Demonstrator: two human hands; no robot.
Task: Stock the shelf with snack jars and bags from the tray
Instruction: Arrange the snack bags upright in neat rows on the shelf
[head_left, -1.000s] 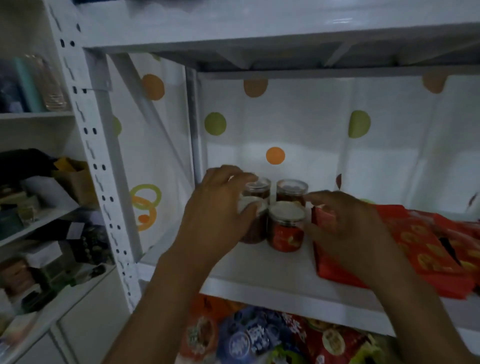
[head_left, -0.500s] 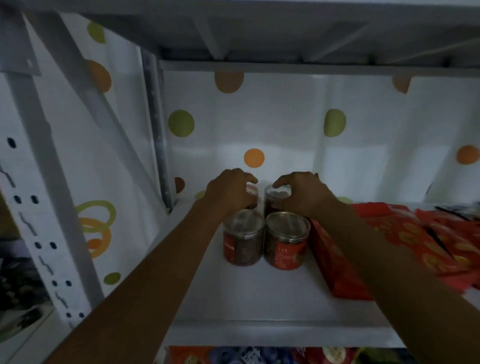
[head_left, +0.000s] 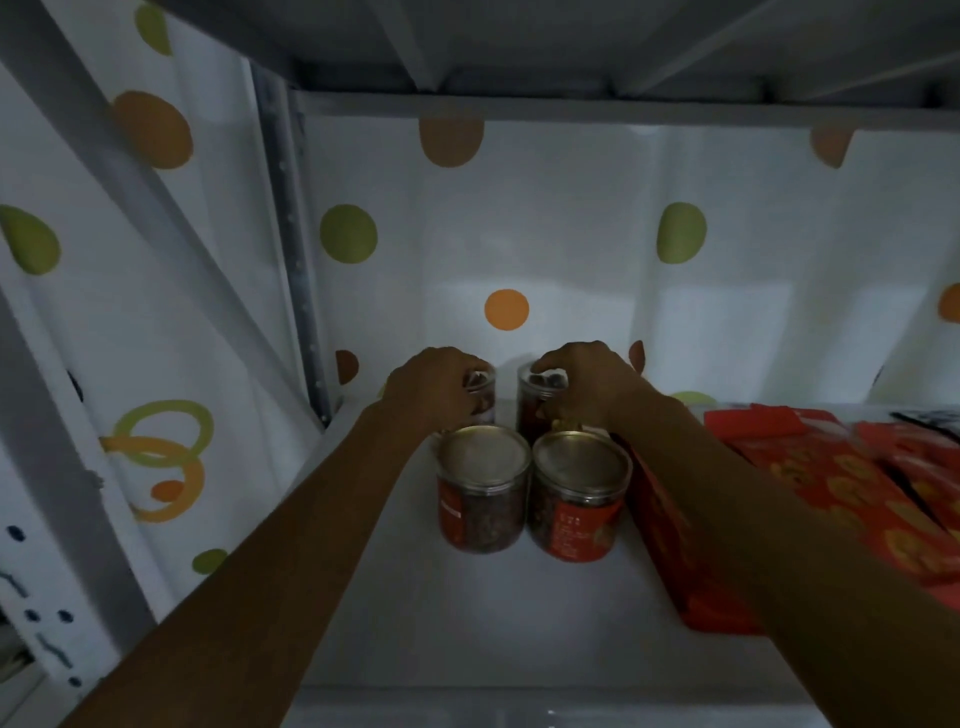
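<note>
Four snack jars sit in a tight 2x2 block on the white shelf (head_left: 415, 623), left of centre, all upright. Left hand (head_left: 434, 387) is on the back-left jar (head_left: 484, 397): fingers (head_left: 462, 364) curled over the lid edge from above and gripping it, and the palm hides most of the jar. Right hand (head_left: 587, 382) is on the back-right jar (head_left: 532, 415): fingers curled over the lid, thumb down the near side, clamped on it. Both back jars sit close to the rear of the shelf, with a narrow gap between them. Front-left jar (head_left: 483, 488) and front-right jar (head_left: 579, 499) stand just in front of them, side by side and touching or nearly so; clear walls, metal-rimmed lids, red labels, dark contents. Neither hand touches the front pair. Red snack bags (head_left: 810, 493) lie flat in a stack on the right half of the shelf, their near-left edge just beside the front-right jar; the right forearm crosses over them. A white sheet with orange and green dots (head_left: 519, 234) lines the back and left side. A perforated steel upright (head_left: 291, 234) stands at the rear-left corner. The underside of the upper shelf (head_left: 519, 41) is overhead. Light is dim and the label text is unreadable.
</note>
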